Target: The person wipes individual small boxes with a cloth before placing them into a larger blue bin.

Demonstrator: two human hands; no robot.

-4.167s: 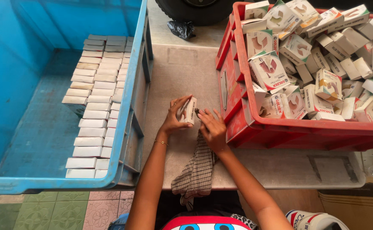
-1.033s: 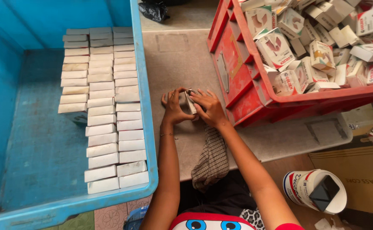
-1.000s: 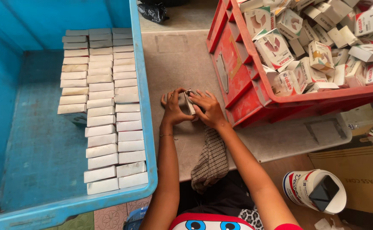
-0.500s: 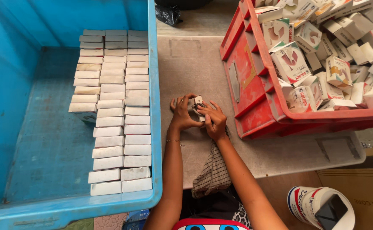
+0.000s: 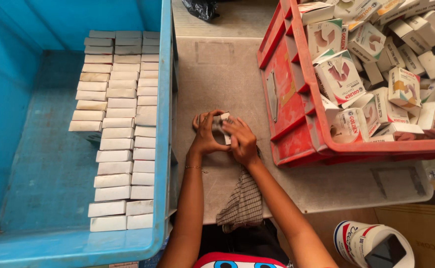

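Observation:
Both my hands meet over the grey tabletop (image 5: 217, 74) around one small white carton (image 5: 222, 119). My left hand (image 5: 205, 135) wraps it from the left, my right hand (image 5: 240, 141) presses on it from the right and top. Most of the carton is hidden by my fingers. To the left, a big blue crate (image 5: 53, 168) holds neat rows of small white cartons (image 5: 120, 124) laid side by side. To the right, a red crate (image 5: 297, 99) is heaped with loose printed cartons (image 5: 376, 59).
A checked cloth (image 5: 242, 201) hangs over the table's near edge below my right wrist. A black plastic bag (image 5: 201, 7) lies at the back. A round tub (image 5: 373, 245) with a dark phone in it stands on the floor at lower right.
My hands stay closed around the carton, fingers shifting over it. The view has swung slightly, so the blue crate sits further left than half a second ago.

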